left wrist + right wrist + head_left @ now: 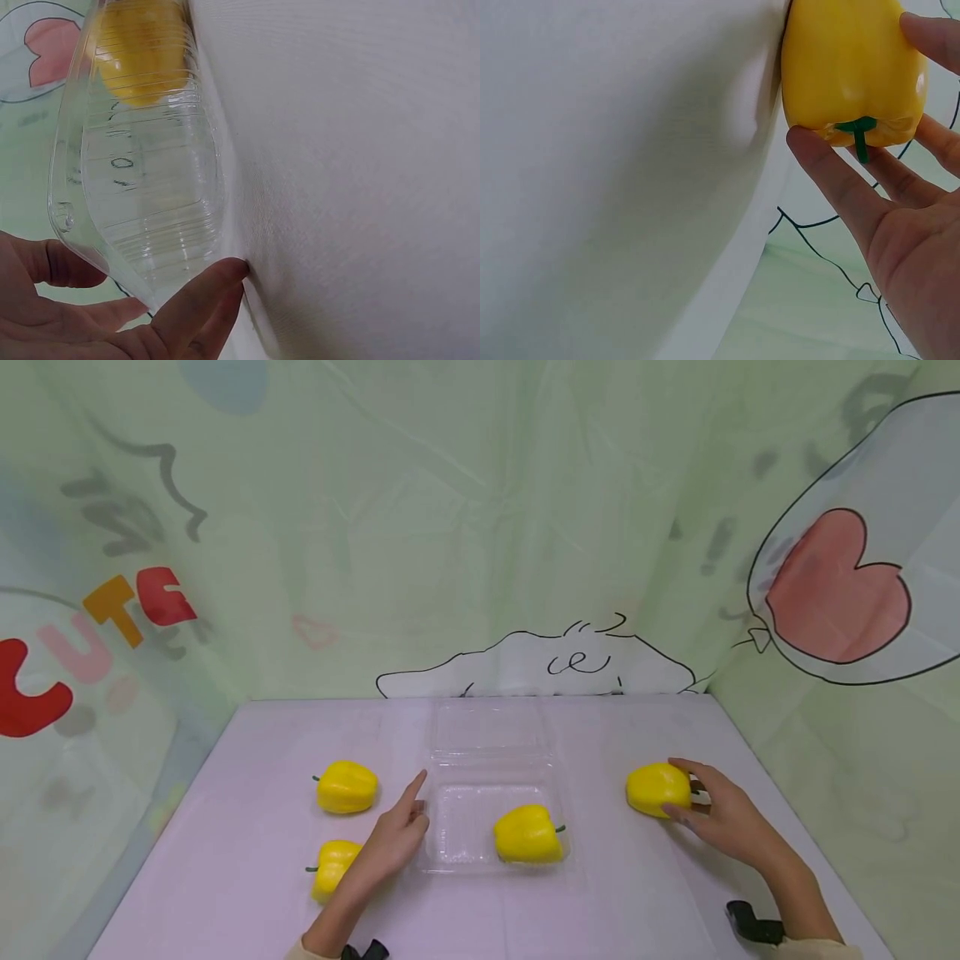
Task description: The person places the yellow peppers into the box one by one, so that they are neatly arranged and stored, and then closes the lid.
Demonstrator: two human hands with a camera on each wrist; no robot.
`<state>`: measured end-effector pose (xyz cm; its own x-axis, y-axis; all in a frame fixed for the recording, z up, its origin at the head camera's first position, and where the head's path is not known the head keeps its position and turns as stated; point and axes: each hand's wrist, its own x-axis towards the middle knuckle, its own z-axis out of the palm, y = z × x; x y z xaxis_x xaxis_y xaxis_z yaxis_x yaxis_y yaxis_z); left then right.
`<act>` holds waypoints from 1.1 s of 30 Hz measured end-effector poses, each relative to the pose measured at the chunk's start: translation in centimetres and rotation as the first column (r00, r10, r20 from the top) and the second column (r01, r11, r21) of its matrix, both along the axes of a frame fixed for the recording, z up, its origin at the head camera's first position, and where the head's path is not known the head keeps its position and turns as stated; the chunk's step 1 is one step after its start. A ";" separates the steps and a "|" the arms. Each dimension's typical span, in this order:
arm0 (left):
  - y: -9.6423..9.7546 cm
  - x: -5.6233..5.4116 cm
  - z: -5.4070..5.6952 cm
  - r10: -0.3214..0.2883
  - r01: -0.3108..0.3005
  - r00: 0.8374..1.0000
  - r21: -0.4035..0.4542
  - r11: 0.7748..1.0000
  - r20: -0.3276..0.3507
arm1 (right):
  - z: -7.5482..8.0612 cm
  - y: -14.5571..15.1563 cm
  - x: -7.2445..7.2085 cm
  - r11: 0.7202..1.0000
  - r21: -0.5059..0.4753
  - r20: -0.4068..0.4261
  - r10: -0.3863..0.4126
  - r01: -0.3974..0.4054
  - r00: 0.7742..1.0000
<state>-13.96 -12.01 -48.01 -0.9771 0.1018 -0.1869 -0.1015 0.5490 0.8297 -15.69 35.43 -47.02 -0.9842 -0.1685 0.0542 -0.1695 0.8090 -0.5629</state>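
Four yellow bell peppers (347,787) (332,867) (527,835) (657,789), one clear container (465,822)

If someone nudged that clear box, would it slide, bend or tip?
The box looks like thin, see-through plastic, so its walls would probably flex when pressed. Being low and broad, it would likely slide over the table rather than tip. With one pepper at its right side, that side may drag more and the pepper could shift.
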 end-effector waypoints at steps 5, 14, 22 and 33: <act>0.0 0.0 -0.1 0.002 -0.002 1.000 -0.001 1.000 -0.001 | 0.1 -0.2 -0.1 1.000 0.012 0.003 0.000 0.000 1.000; 0.1 -0.1 0.1 -0.003 0.003 1.000 -0.007 1.000 -0.001 | 0.8 -0.9 -0.2 1.000 0.015 0.003 0.004 -0.004 1.000; 0.1 0.2 0.1 0.006 -0.006 1.000 0.000 1.000 0.010 | 2.4 -1.9 0.3 1.000 0.006 0.010 0.031 -0.031 0.999; 0.1 0.1 0.1 0.004 -0.004 1.000 -0.002 1.000 -0.004 | 3.8 -3.3 0.7 0.999 -0.005 -0.039 0.054 -0.054 0.998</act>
